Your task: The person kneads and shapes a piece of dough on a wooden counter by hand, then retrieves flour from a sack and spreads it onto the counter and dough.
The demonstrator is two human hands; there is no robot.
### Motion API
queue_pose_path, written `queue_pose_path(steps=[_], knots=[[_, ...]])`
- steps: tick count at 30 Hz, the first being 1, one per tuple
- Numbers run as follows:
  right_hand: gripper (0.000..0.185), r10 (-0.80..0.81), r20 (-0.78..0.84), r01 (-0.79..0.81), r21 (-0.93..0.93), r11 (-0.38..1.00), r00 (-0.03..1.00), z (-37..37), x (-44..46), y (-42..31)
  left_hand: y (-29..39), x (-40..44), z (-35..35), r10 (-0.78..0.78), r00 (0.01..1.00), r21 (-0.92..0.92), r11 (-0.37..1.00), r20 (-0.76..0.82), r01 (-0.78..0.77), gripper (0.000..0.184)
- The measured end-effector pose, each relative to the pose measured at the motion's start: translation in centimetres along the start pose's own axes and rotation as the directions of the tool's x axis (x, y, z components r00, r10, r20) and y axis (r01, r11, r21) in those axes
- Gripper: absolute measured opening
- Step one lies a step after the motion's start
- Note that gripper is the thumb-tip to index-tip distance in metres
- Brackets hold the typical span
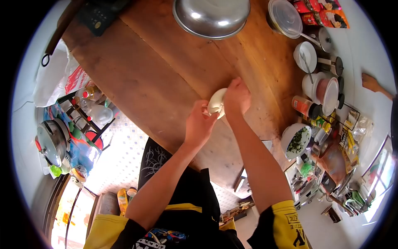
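Note:
A pale, smooth lump of dough (216, 102) is between my two hands over the brown wooden table (166, 79). My left hand (199, 120) grips its near left side, with the thumb and fingers bent around the edge. On its right side, my right hand (238, 97) is closed against the dough with the fingers curled; part of the dough is hidden behind this hand. Whether the dough rests on the wood or is lifted slightly, I cannot tell.
An upturned metal bowl (212, 18) sits at the far edge. Along the right stand a lidded container (285, 18), a white bowl with a spoon (305, 56), a jar (304, 106) and a bowl of chopped greens (296, 141). A knife (240, 180) lies near the front edge.

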State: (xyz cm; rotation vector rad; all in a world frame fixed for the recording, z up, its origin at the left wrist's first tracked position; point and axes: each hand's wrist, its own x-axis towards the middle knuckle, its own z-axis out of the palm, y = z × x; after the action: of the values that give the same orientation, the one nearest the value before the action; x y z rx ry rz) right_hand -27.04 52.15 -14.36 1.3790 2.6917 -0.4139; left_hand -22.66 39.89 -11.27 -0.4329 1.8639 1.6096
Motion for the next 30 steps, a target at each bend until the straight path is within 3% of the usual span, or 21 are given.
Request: queue_pose_path(steps=[1,2,5,6,8,11,13,14,15,17,18,19,20,21,22,24,25,26,27,30], knots=[[0.036,0.109,0.12,-0.115,0.048,0.992,0.987,-0.9,0.2,0.4,0.0,0.4,-0.4,0.063,0.998,0.059,0.996,0.011,-0.063,0.037],[0.042,0.068,0.259,-0.073,0.012,0.997,0.963,-1.4,0.7,1.2,0.5,0.8,-0.7,0.124,0.992,0.118,0.985,0.031,-0.127,0.034],[0.046,0.032,0.274,-0.035,0.006,0.999,0.961,-1.9,0.3,2.0,2.0,1.1,-1.5,0.207,0.97,0.28,0.931,0.126,-0.235,0.031],[0.046,0.034,0.27,-0.039,0.011,0.999,0.962,-1.8,0.4,1.2,1.6,1.3,-1.5,0.212,0.969,0.282,0.929,0.131,-0.241,0.031],[0.046,0.042,0.166,-0.055,0.074,0.996,0.985,-0.9,0.1,-1.0,0.4,1.6,-1.2,0.42,0.895,0.54,0.723,0.151,-0.431,0.033],[0.044,-0.008,0.262,0.0,0.029,1.0,0.965,-1.2,-0.7,-2.7,0.7,1.1,-1.3,0.39,0.895,0.642,0.635,0.215,-0.431,0.034],[0.037,-0.085,0.176,0.081,0.032,0.996,0.981,-0.1,-1.5,-0.8,0.4,0.8,-1.9,0.461,0.86,0.642,0.596,0.219,-0.482,0.037],[0.033,-0.241,0.05,0.238,0.06,0.969,0.969,0.2,-1.6,0.4,0.4,0.8,-2.2,0.536,0.816,0.643,0.551,0.215,-0.532,0.04],[0.03,-0.383,-0.078,0.388,0.067,0.919,0.92,0.2,-1.7,1.2,0.1,0.5,-2.4,0.534,0.819,0.646,0.554,0.209,-0.526,0.04],[0.028,-0.42,-0.104,0.427,0.061,0.902,0.902,0.6,-1.2,2.4,-0.7,-0.1,-2.5,0.182,0.968,0.433,0.869,0.173,-0.241,0.048],[0.026,-0.458,-0.136,0.468,0.056,0.882,0.879,0.9,-0.7,2.3,-1.1,-0.1,-2.2,0.178,0.969,0.432,0.87,0.171,-0.236,0.048],[0.026,-0.461,-0.128,0.471,0.057,0.88,0.878,1.4,-0.4,1.9,-1.6,-0.3,-1.8,0.119,0.981,0.273,0.949,0.151,-0.157,0.049],[0.027,-0.373,-0.144,0.377,0.002,0.926,0.917,1.9,-0.3,1.2,-1.3,-0.1,-1.4,0.06,0.988,0.104,0.992,0.139,-0.075,0.05],[0.027,-0.28,-0.164,0.275,-0.052,0.96,0.946,2.1,-0.4,0.7,-1.1,0.3,-0.9,0.053,0.99,0.106,0.992,0.134,-0.068,0.05],[0.027,-0.277,-0.155,0.272,-0.055,0.961,0.948,2.1,-0.4,0.4,-0.8,0.4,-0.4,0.001,0.996,0.119,0.993,0.094,-0.012,0.048],[0.028,-0.074,-0.083,0.064,-0.119,0.991,0.994,1.8,0.6,-0.9,-0.3,1.2,0.8,-0.032,0.998,0.117,0.993,0.05,0.026,0.046],[0.028,-0.085,-0.087,0.074,-0.124,0.99,0.993,1.6,0.7,-1.1,-0.2,1.3,1.3,-0.052,0.999,0.102,0.994,0.004,0.051,0.044],[0.03,0.007,-0.033,-0.011,-0.111,0.994,0.999,1.2,0.6,-1.2,-0.5,0.9,1.5,-0.076,0.996,0.084,0.993,-0.046,0.08,0.043],[0.033,0.096,0.015,-0.094,-0.096,0.991,0.995,0.7,0.7,-1.4,-0.9,0.6,1.5,-0.065,0.996,0.071,0.995,-0.055,0.069,0.043],[0.041,0.147,0.121,-0.147,-0.01,0.989,0.982,-0.9,0.0,-0.4,-0.9,0.5,1.0,0.103,0.986,0.18,0.98,-0.129,-0.078,0.036]])
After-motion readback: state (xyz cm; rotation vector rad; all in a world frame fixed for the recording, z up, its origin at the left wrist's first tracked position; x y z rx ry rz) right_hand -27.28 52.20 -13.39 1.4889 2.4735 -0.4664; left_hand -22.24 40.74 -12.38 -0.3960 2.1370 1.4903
